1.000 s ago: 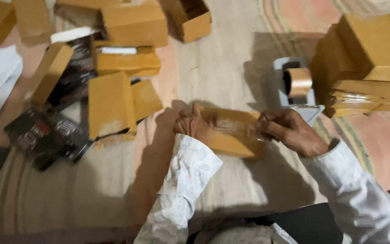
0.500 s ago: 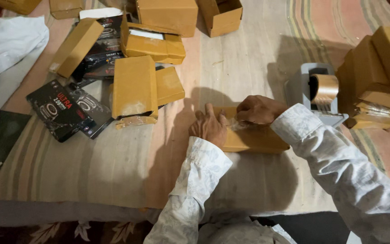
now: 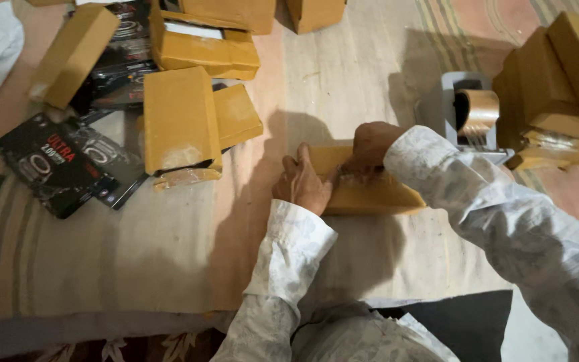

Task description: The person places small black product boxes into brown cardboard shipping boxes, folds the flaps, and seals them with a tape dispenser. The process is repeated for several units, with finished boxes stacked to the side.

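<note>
brown cardboard fills the frame as a person in a pale patterned shirt works on a flat box (image 3: 363, 191) lying on a striped mat (image 3: 135, 268), just in front of a grey tape dispenser (image 3: 467, 114) with a roll of brown tape. the left hand (image 3: 305, 184) lies flat against the near-left end of the box, fingers spread, bracing it. the right hand (image 3: 370, 144) curls down onto the top of the box, pressing on what looks like a strip of clear tape (image 3: 356, 175); whether the fingers pinch the strip or only rub it flat cannot be told. left of the box lie more cardboard boxes (image 3: 179, 121) and black printed cartons (image 3: 55, 161); behind the dispenser, to the right, stands a stack of packed boxes (image 3: 564, 74). the risks, as judged: a strip pressed unevenly may wrinkle or trap air and lift; the box may slide on the soft mat if the bracing hand eases; a sleeve could brush the sticky tape.
</note>
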